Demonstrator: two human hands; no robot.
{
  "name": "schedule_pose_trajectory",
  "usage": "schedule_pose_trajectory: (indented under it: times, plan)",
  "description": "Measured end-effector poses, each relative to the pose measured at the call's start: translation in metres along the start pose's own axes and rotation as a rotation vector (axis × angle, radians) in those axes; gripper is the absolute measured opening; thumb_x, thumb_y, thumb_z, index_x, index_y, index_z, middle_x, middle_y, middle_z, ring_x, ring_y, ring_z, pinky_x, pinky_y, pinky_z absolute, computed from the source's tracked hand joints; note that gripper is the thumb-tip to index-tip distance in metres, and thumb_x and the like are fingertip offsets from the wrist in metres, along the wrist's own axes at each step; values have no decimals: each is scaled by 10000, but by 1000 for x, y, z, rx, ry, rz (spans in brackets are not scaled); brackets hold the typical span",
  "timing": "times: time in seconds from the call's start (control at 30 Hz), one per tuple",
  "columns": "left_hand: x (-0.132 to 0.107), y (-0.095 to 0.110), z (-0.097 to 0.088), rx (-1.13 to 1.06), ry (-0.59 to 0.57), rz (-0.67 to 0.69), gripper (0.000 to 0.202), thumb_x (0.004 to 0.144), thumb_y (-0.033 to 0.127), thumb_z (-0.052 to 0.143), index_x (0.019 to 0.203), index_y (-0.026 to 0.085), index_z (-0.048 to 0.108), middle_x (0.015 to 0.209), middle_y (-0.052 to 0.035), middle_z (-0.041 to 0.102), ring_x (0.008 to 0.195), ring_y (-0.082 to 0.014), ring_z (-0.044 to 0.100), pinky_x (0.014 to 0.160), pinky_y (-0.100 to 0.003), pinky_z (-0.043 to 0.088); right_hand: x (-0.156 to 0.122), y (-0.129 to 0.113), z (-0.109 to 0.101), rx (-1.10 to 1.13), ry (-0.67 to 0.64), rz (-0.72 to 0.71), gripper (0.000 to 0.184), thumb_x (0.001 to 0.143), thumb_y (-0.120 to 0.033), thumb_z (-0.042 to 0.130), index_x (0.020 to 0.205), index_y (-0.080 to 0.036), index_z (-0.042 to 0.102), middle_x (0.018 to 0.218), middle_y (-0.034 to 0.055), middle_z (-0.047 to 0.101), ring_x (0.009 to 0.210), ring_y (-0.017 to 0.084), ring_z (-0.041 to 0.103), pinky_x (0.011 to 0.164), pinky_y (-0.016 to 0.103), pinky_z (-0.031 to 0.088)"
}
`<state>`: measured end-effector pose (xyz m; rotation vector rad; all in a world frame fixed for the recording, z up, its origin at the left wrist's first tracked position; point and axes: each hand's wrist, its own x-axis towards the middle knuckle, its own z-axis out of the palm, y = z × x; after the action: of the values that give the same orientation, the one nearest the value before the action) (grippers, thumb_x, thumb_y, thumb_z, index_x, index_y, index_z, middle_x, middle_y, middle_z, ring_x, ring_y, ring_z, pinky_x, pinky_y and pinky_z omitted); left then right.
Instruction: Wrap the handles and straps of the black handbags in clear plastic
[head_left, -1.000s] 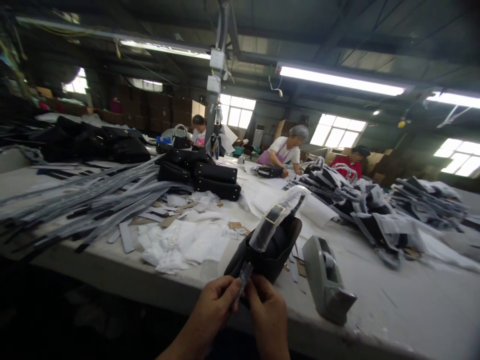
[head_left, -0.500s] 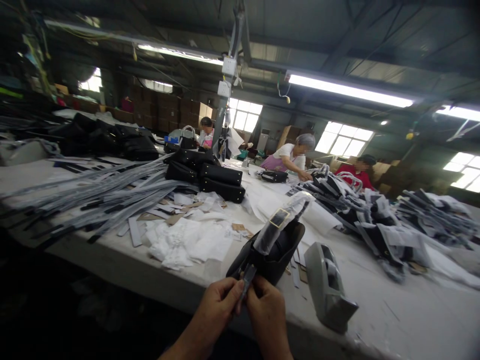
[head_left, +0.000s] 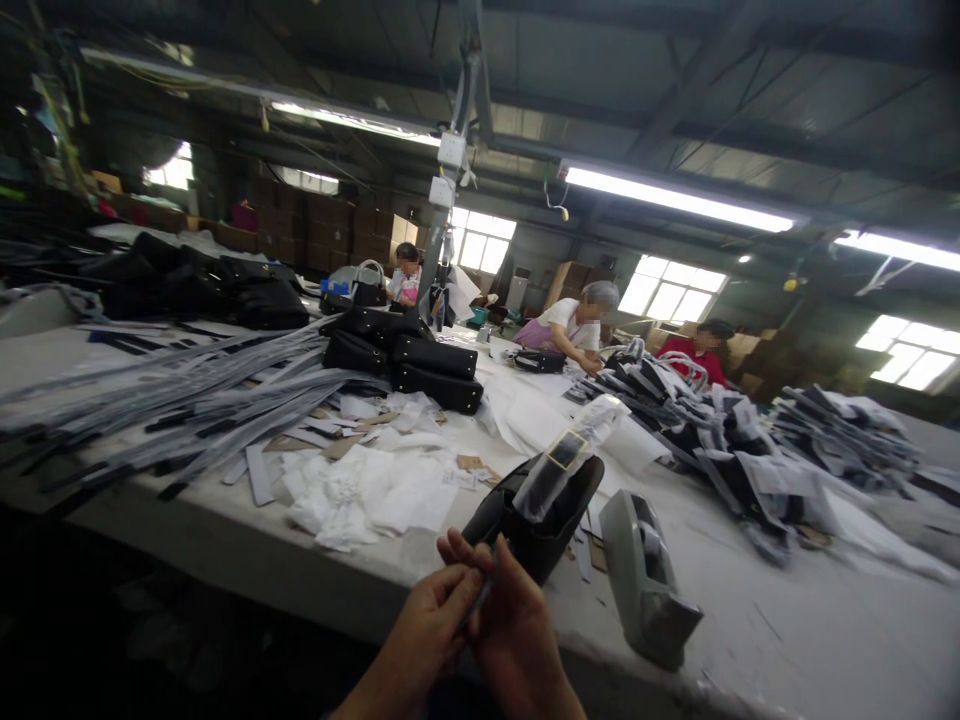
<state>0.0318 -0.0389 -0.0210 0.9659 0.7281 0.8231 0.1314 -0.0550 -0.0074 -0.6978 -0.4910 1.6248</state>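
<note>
My left hand (head_left: 426,626) and my right hand (head_left: 511,628) meet at the bottom centre, fingers pinched together on a thin grey strip (head_left: 481,592) between them. Just beyond the hands a black handbag (head_left: 541,515) stands on the long white table (head_left: 787,620). A black strap with a gold buckle, wrapped in clear plastic (head_left: 564,455), leans out of the bag. A grey tape dispenser (head_left: 646,580) sits right of the bag.
Piles of grey-wrapped straps (head_left: 165,400) lie at left, white paper scraps (head_left: 367,490) in the middle, stacked black bags (head_left: 420,360) farther back. More wrapped bags (head_left: 720,430) heap at right. Three other people (head_left: 574,320) work at the table's far end.
The view shifted slightly. My hands have dropped a little lower in the frame and my right fingers have spread up over the strip; the bag has not moved.
</note>
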Motion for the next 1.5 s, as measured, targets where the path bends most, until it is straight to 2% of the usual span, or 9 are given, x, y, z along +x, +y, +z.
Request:
schedule_pose_trajectory:
  times: [0.13,0.23,0.33,0.53,0.73,0.9,1.03,1.3,1.5]
  plan:
    - [5,-6,-3,12,5,98,544,715,713,620,731,175,546,498,91,420,332,-21,255,327,-165,163,-19,-24,-23,-564,73,-143,521,766,-621,681,1004,-163,746,979,112,755,892,268,694,762,358,554]
    - [4,-9,-3,89,42,105,519,790,681,564,783,162,584,560,62,496,360,-32,314,333,-156,205,-26,-74,-24,-834,320,-439,465,784,-576,693,1026,-181,720,985,99,753,930,269,692,837,371,549]
    - [1,-9,2,156,28,123,486,823,645,551,800,161,594,634,24,571,437,-69,451,370,-159,298,-11,-133,7,-598,299,-520,417,859,-486,655,1183,-224,626,1139,72,714,1062,212,658,936,320,521]
    - [-4,1,2,379,-88,272,458,906,549,495,755,153,670,669,-23,658,622,-146,597,557,-219,436,30,-224,98,-471,209,-378,270,945,-410,531,915,-160,627,674,29,684,569,135,638,555,234,567]
    - [7,51,-30,553,285,535,364,906,459,519,1139,222,668,1161,-81,700,1036,-251,652,872,-324,518,33,-281,144,-841,158,-358,464,842,-532,651,666,-102,636,421,-83,393,314,11,257,304,146,192]
    - [24,77,-48,875,550,839,508,890,390,547,1373,239,497,1463,-83,491,1386,-272,380,1154,-454,297,36,-319,156,-1195,214,-521,503,705,-581,749,533,-130,609,364,-100,335,323,17,226,352,199,129]
    - [27,61,-44,851,462,740,548,870,388,587,1386,235,484,1418,-98,538,1332,-284,458,1109,-444,368,42,-320,145,-1425,192,-681,480,669,-567,770,518,-143,605,395,-67,430,362,42,323,399,230,200]
    - [16,-9,-20,472,190,379,343,838,489,619,959,172,672,806,-64,719,756,-236,674,700,-314,514,65,-283,83,-1605,176,-857,498,694,-619,713,522,-161,617,427,-52,479,426,85,400,483,252,289]
    - [18,-21,-28,165,65,204,512,782,673,584,736,163,591,609,20,569,505,-117,526,505,-221,417,-15,-203,40,-1449,481,-1369,293,887,-488,562,863,-222,683,870,41,681,783,192,613,736,306,446]
